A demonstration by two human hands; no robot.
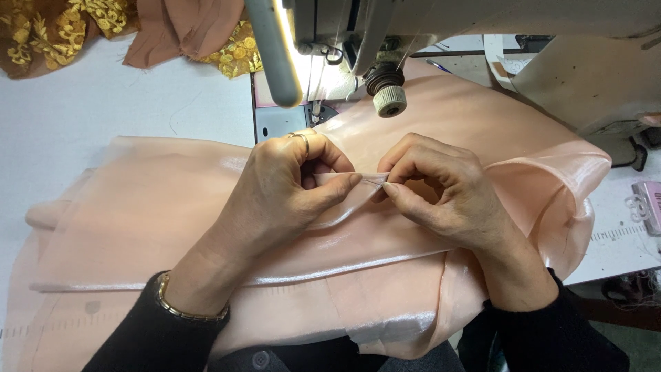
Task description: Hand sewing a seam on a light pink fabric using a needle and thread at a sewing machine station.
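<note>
Lying across the white sewing table (124,103), just in front of the sewing machine (385,41), is a sheer peach organza fabric (172,220); its long axis runs left to right, and a glossy folded edge (344,265) follows that line. Left hand (282,189): thumb and forefinger pressed together, pinching a small raised fold of the fabric directly below the machine's needle area. Right hand (441,193): fingertips pinching the same fold, touching the left thumb tip. Left ring finger: ring (301,138); left wrist: gold bracelet (186,310). Brown-and-gold embroidered cloth (62,27) lies well left of the machine, at the table's far edge.
</note>
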